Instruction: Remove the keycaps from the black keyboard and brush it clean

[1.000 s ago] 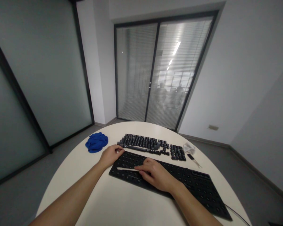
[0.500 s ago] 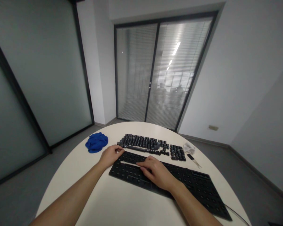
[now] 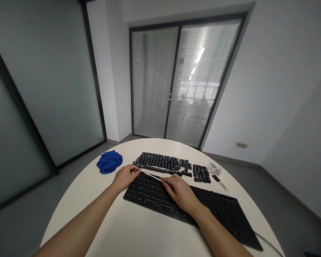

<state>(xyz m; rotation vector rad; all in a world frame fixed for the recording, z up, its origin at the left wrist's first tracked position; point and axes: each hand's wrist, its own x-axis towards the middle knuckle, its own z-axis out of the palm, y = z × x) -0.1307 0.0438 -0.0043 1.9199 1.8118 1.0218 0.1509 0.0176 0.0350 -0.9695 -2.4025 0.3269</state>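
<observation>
A black keyboard (image 3: 155, 194) with its keycaps off lies slantwise in front of me, its rows of switch posts bare. My left hand (image 3: 126, 175) is at its far left corner, thumb and forefinger closed on the edge. In my right hand (image 3: 178, 190) a thin white cotton swab (image 3: 153, 175) is pinched between thumb and fingers. It points left along the keyboard's far edge, and its tip is near my left fingertips. Just beyond the keyboard, loose black keycaps (image 3: 160, 161) are laid out in keyboard order.
A crumpled blue cloth (image 3: 109, 162) rests at the table's left. To the right are a clear plastic bag (image 3: 214, 168) and a keycap puller (image 3: 220, 182) with a black handle. A cable (image 3: 269, 242) runs off the right edge of the round cream table (image 3: 117, 232).
My right hand has moved the cotton swab away from me, from over the middle rows to the keyboard's far edge. My left hand has stayed at the corner.
</observation>
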